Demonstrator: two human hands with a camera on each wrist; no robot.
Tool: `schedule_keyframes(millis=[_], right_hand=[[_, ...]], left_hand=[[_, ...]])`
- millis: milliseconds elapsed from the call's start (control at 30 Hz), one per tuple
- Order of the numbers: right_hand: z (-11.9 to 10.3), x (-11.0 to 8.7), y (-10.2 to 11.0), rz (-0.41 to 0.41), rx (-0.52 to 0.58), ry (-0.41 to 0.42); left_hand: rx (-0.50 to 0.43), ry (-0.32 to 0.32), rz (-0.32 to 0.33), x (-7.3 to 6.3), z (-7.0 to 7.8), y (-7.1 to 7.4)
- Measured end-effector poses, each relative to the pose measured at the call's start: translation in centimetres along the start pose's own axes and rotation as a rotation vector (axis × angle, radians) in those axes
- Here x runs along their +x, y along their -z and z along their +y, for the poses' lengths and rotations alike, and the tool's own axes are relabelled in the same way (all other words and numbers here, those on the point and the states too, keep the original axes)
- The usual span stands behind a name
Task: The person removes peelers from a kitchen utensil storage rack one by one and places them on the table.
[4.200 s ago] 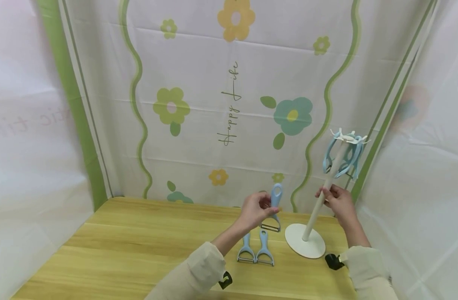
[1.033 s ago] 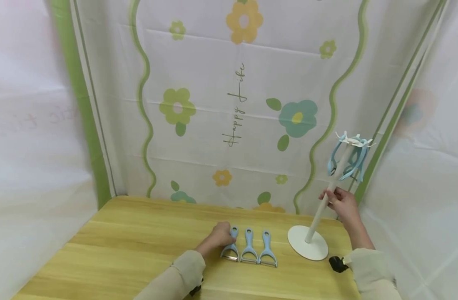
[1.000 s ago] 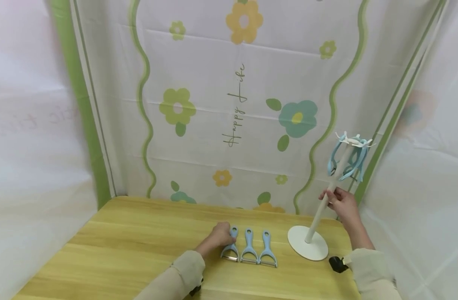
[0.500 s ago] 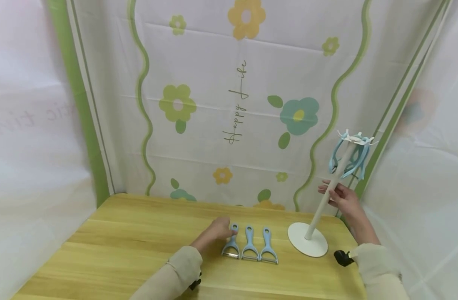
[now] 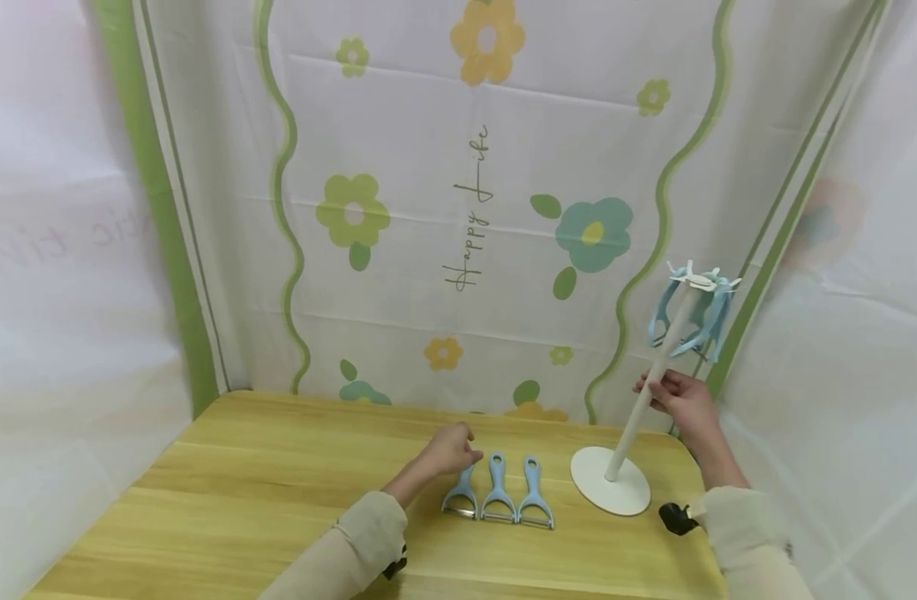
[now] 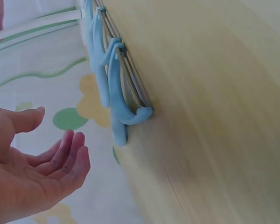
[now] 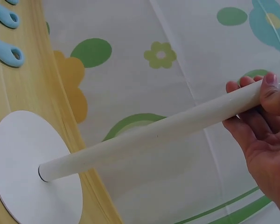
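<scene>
- My left grip [image 5: 449, 450] is loose and holds nothing, with its fingers bent a little, just by the left blue peeler [image 5: 465, 481].
- That peeler lies on the wooden worktop [image 5: 278, 483], its handle toward the far edge.
- The middle blue peeler [image 5: 498, 479] lies just beside it.
- The right blue peeler [image 5: 533, 479] is next in the row, nearer the right edge.
- The white stand [image 5: 629, 437] sits near the worktop's right edge, its round base [image 5: 595, 483] down flat.
- My right grip [image 5: 683, 404] holds the stand's pole [image 7: 154, 132] with thumb and fingers.
- More blue peelers [image 5: 714, 325] hang from the hooks [image 5: 700, 282] on top.
</scene>
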State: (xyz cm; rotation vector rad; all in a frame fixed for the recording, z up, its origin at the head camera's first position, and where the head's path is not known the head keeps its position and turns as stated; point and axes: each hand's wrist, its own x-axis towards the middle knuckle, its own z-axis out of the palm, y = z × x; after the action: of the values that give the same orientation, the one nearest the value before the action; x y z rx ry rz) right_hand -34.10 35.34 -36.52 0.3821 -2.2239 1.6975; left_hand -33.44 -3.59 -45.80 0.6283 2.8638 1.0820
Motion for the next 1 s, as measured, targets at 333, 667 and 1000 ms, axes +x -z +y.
schedule_keyframes(millis=[333, 667, 1000], right_hand=[[0.0, 0.0, -1.3, 0.140, -0.122, -0.007], [-0.8, -0.3, -2.3, 0.240, -0.209, -0.047], [-1.1, -0.5, -2.8, 0.327, -0.333, -0.061]], left_hand=[[-0.020, -0.058, 0.017, -0.1, 0.8, 0.1], [-0.055, -0.102, 0.000, -0.5, 1.7, 0.4], [-0.026, -0.149, 0.008, -0.3, 2.1, 0.3]])
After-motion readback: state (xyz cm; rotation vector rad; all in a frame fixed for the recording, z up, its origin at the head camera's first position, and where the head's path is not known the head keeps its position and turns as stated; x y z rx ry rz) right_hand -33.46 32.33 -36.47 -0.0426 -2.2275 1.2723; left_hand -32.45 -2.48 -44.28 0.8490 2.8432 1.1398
